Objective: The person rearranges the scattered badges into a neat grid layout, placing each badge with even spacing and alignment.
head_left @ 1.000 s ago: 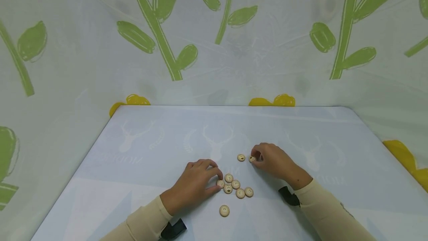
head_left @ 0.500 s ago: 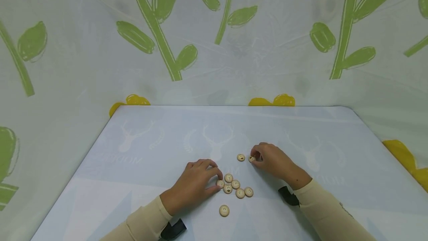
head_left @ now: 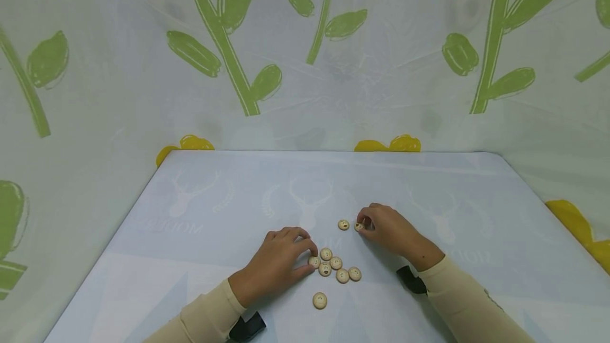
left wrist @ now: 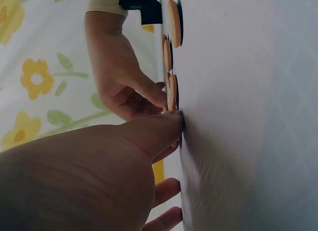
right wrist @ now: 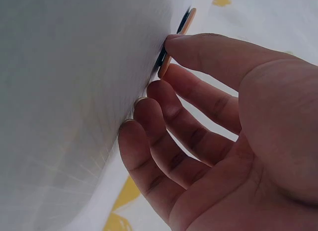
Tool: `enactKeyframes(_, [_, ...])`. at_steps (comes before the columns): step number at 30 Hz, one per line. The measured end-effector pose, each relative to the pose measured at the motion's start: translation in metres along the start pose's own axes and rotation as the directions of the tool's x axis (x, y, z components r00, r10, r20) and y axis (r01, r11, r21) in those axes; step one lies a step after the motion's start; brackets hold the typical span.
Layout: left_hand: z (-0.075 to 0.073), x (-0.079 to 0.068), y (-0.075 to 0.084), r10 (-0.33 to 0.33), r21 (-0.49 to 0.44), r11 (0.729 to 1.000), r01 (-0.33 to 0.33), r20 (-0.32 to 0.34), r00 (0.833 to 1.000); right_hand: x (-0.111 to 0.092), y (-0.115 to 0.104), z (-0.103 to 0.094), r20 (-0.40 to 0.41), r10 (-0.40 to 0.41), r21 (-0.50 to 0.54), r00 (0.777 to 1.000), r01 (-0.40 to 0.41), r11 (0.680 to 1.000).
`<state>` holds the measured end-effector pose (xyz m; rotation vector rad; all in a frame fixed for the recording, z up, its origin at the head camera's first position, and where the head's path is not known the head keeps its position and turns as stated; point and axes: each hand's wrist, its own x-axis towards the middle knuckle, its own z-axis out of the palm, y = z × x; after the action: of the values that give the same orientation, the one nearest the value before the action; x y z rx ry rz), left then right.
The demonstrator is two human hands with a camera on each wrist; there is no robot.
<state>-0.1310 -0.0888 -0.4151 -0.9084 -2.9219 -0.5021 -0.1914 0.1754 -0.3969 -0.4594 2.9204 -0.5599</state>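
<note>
Pale tabletop [head_left: 419, 171], faint deer-head print [head_left: 310, 207]. Behind it, backdrop [head_left: 362, 99], perhaps cloth, with yellow flowers [head_left: 405, 143].

The head view is softly lit, with faint shadows cast on the worktop [head_left: 143, 258] beside the hands [head_left: 275, 261]. The wrist views are lit more dimly, and the left one is darkened at lower left.

The round buttons [head_left: 320, 300] are coloured pale wood-tan and marked with small dark details. The tabletop [head_left: 267, 171] is tinted pale blue-white and printed with faint whitish stag heads [head_left: 181, 199], leafy sprays [head_left: 268, 201], lettering [head_left: 186, 227] and bluish triangles [head_left: 164, 300]. The whitish backdrop [head_left: 119, 68] is patterned with green stems [head_left: 226, 52], green leaves [head_left: 194, 53] and yellow flowers [head_left: 405, 143]. Both sleeves [head_left: 205, 312] are coloured beige, the wrist straps [head_left: 247, 327] black.
</note>
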Motion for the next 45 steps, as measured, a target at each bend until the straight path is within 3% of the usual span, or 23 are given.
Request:
enactKeyframes(19, [0.0001,-0.0012,0.0006,0.0,0.004,1.0,0.0,0.001,1.0,-0.0008,-0.0012,0.0003,0.007,0.018,0.0,1.0,-0.018,1.0])
enactKeyframes(45, [-0.0005,-0.0022,0.001,0.011,0.011,1.0,-0.011,-0.003,1.0,-0.0057,-0.0061,-0.0059,0.019,-0.035,0.059,0.999,0.034,0.998])
